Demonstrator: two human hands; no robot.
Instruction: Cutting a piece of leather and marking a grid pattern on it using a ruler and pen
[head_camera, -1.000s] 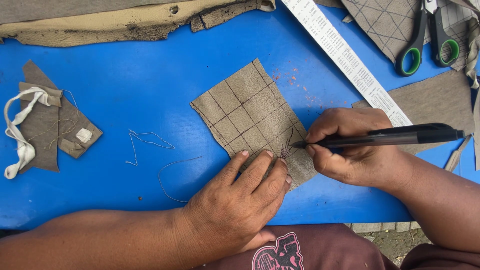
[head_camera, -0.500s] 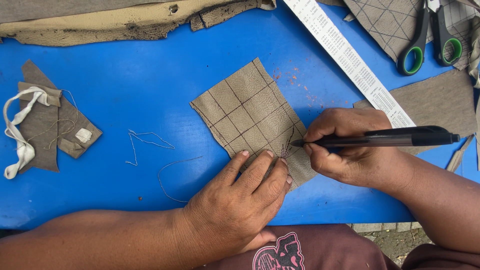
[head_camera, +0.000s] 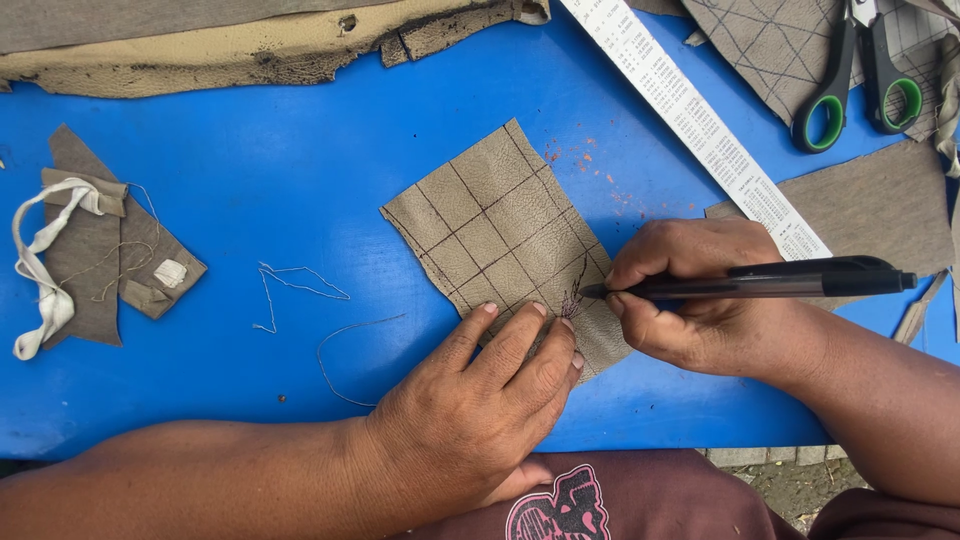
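Pressing flat with fingers spread, the left hand (head_camera: 470, 420) is lying open on the near corner of a tan leather patch (head_camera: 500, 235), pinning it to the blue table (head_camera: 300, 170). Its fingertips (head_camera: 488, 312) are resting on the leather just beside a small dark scribble of ink. The right hand (head_camera: 700, 305) is closing around a black pen (head_camera: 760, 280), gripping it between thumb and fingers, and the pen is lying nearly level with its tip touching the patch at that scribble, near the right edge of the leather.

The patch is sitting at the middle of the table, turned at a slant, and it is carrying a grid of dark drawn lines. Its lower corner is hiding under the left hand.

Just beyond the right hand, a long white ruler (head_camera: 690, 110) is running diagonally from the top of the view down toward the knuckles. Past it, at the top right, scissors (head_camera: 860, 70) with black and green handles are lying on another piece of lined tan material (head_camera: 770, 50), and a plain grey-brown piece (head_camera: 880, 205) is lying behind the right wrist.

Left of the patch, loose threads (head_camera: 290, 290) are curling on the blue surface. Farther left, folded fabric scraps with a white strip (head_camera: 90, 255) are lying well apart from the hands. Along the far edge, a ragged strip of tan, foam-backed material (head_camera: 220, 45) is stretching across.
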